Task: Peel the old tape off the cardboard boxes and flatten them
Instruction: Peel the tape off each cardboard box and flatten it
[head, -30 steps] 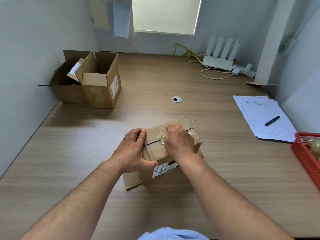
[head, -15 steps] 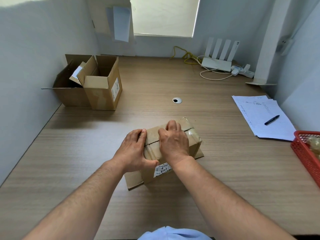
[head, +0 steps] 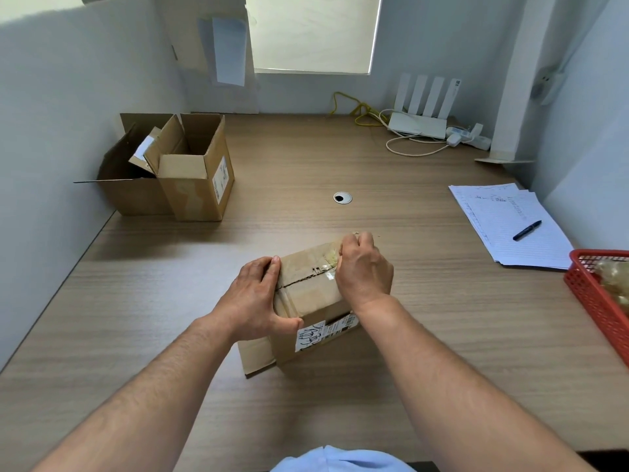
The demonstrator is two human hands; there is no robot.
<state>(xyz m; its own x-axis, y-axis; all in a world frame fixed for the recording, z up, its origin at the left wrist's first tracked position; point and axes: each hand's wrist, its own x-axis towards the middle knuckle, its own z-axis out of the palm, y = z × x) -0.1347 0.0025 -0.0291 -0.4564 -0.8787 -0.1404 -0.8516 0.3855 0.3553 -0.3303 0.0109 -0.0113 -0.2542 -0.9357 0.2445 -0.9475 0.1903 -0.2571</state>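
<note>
Taped box [head: 308, 294] mid-desk [head: 340, 165], open boxes [head: 190, 175] far left — papers [head: 503, 226], basket [head: 592, 294] right

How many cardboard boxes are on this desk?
3. A taped box in the middle, nearest the camera; an open box at far left; a second open box beside it, against the wall. More may hide inside.

A small cardboard box [head: 308, 296] sits on the wooden tabletop [head: 163, 301]. The left hand [head: 255, 301] grips its left end, fingers [head: 269, 269] over the top and thumb on the near side. The right hand [head: 364, 272] pinches crumpled tape [head: 331, 257] at the box's far right top edge. Two open boxes [head: 195, 189] stand by the left wall, while papers [head: 503, 212] with a pen [head: 527, 229] and a red basket [head: 590, 294] lie to the right.
</note>
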